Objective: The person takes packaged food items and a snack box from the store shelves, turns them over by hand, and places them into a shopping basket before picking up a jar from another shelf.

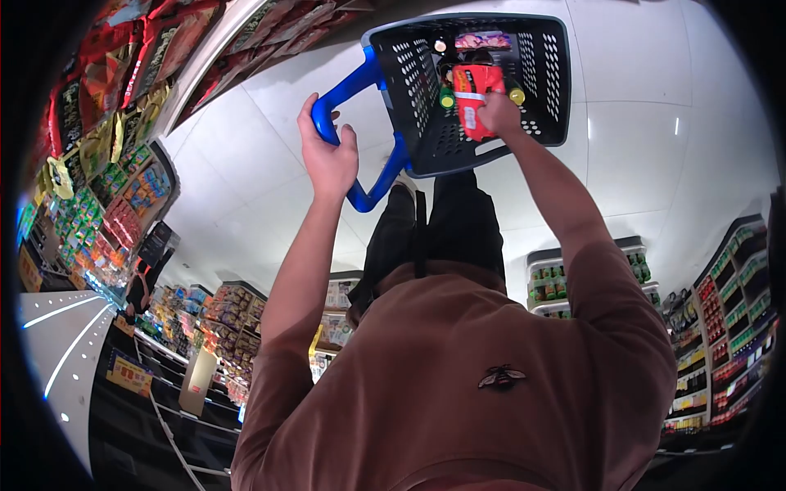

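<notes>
brown cloth shirt (pixel 442 368) — right hand (pixel 498 114) gripping red oblong packet (pixel 468 84), long axis running away from shirt; left hand (pixel 329 162) around blue plastic handle (pixel 350 84).

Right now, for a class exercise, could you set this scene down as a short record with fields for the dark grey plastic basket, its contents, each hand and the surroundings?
basket: dark grey perforated plastic, with a bright blue plastic handle
contents: pink-and-purple packet, two round yellow-green ends; others unclear
left hand: thumb and fingers either side of the handle
right hand: gripping a red packet with a white band, at the basket's opening
surroundings: pale tiled floor, stocked shelves
</notes>
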Demonstrator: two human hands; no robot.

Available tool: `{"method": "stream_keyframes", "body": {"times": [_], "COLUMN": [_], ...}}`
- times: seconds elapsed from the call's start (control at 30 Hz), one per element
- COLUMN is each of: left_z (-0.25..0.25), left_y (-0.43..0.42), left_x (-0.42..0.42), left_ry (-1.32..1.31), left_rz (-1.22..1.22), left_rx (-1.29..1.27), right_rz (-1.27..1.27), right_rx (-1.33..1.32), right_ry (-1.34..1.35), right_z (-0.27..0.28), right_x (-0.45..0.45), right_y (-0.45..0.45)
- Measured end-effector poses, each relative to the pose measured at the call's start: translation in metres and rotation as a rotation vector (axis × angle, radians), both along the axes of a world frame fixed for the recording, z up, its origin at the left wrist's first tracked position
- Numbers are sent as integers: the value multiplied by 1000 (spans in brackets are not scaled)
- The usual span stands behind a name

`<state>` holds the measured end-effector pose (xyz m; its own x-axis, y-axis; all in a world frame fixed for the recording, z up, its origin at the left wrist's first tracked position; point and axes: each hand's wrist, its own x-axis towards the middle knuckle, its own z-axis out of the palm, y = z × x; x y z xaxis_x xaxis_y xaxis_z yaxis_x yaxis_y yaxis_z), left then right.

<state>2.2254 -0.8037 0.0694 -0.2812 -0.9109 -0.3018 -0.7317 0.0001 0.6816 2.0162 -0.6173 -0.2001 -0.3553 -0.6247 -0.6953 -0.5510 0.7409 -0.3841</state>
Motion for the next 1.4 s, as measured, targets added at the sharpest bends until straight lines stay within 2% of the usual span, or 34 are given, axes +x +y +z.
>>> {"method": "stream_keyframes", "body": {"times": [0.17,0.37,0.63,0.77,0.8,0.83,0.9,0.97,1.03,1.07,1.1,1.13,1.2,1.23,1.3,1.33,1.4], "left_z": [-2,-1,9,-6,-9,-34,-35,-44,-34,-44,-55,-69,-85,-93,-102,-108,-89], "left_y": [-1,-1,-1,4,5,8,15,20,35,40,39,48,68,79,109,125,156], "left_x": [5,9,17,35,45,61,108,176,253,299,352,404,508,560,650,691,739], "left_ry": [7,-3,-4,206,378,678,641,475,412,402,223,317,178,112,-20,-75,-87], "left_rz": [-1,13,-9,5,73,165,160,90,158,208,112,269,341,355,535,626,747], "left_rx": [-1,9,44,-14,109,225,247,267,318,394,410,632,735,740,757,785,846], "right_rz": [95,76,62,-52,-81,-150,-237,-513,-863,-866,-875,-782,-660,-671,-700,-724,-683], "right_rx": [49,259,351,212,110,-84,-299,-407,-615,-643,-674,-709,-697,-699,-688,-707,-627], "right_ry": [-53,-135,-174,-219,-219,-154,-117,-442,-816,-758,-695,-557,-204,-139,-13,-70,61], "right_z": [-2,-8,9,75,93,118,151,216,235,249,262,257,249,246,235,233,231], "right_x": [45,84,85,94,102,115,139,172,215,236,253,266,287,292,297,295,297], "right_y": [-18,-38,-23,-11,-10,-6,-8,-21,-26,-31,-37,-41,-46,-53,-57,-58,-58]}}
